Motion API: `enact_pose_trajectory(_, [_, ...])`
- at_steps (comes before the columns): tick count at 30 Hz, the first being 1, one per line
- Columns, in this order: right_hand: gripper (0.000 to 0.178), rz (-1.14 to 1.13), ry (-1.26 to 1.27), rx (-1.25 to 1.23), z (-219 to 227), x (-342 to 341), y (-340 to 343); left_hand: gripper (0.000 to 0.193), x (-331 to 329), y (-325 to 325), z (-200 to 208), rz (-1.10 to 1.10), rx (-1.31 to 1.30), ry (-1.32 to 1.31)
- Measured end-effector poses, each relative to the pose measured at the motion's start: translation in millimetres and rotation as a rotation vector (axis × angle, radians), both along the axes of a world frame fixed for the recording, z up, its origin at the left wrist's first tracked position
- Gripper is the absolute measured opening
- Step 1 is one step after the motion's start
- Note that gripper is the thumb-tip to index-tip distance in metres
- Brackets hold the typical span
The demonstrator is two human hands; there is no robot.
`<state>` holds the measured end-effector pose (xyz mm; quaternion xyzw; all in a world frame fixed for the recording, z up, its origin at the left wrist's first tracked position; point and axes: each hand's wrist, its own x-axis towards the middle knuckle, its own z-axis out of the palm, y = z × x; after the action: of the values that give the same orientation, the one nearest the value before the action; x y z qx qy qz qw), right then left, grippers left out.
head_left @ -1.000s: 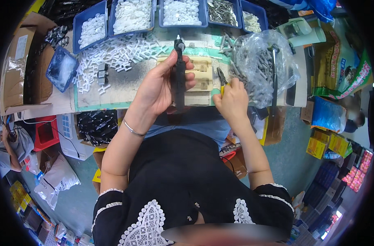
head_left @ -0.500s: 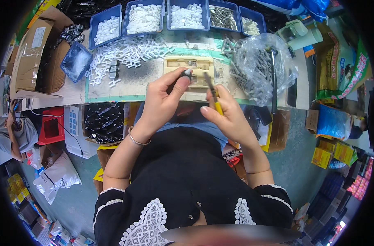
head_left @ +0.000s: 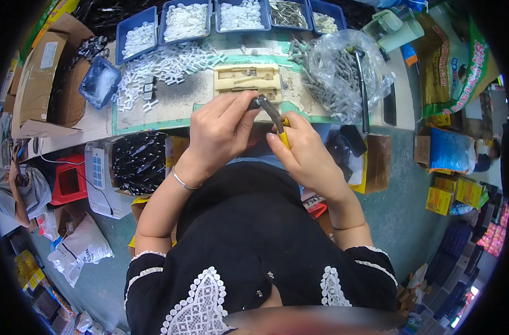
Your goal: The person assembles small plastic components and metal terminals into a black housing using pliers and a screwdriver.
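My left hand (head_left: 221,131) is closed on a small dark part (head_left: 255,104), pinched between thumb and fingertips at the table's front edge. In my right hand (head_left: 303,148) is a pair of pliers (head_left: 276,119) with yellow handles, its grey jaws meeting the dark part. Just beyond my hands lies a cream-coloured block fixture (head_left: 246,76) with slots. White T-shaped pieces (head_left: 170,62) are heaped to its left. Grey parts (head_left: 337,75) fill a clear plastic bag on its right. What the dark part is exactly, I cannot make out.
Blue bins (head_left: 241,15) of white pieces and metal pins line the back. A blue tray (head_left: 100,82) and a cardboard box (head_left: 41,75) stand at left. A black-handled hammer (head_left: 362,92) lies across the bag. Another person (head_left: 21,187) sits at far left.
The pliers have moved left and their jaws have come onto the dark part, which was apart from them before. My view has shifted slightly, so the tabletop appears higher.
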<state>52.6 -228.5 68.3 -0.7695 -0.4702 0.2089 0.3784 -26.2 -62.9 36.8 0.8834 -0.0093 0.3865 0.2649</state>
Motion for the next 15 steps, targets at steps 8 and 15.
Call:
enact_pose_trajectory(8, [0.019,0.185,-0.328,0.199,-30.3,24.9,-6.6,0.028,-12.7,8.1,-7.3,-0.542,-1.162,0.522])
enact_pose_trajectory(15, [0.020,-0.141,0.306,0.248,-37.0,33.0,18.0,0.031,23.4,46.2,-18.6,-0.303,-2.193,0.207])
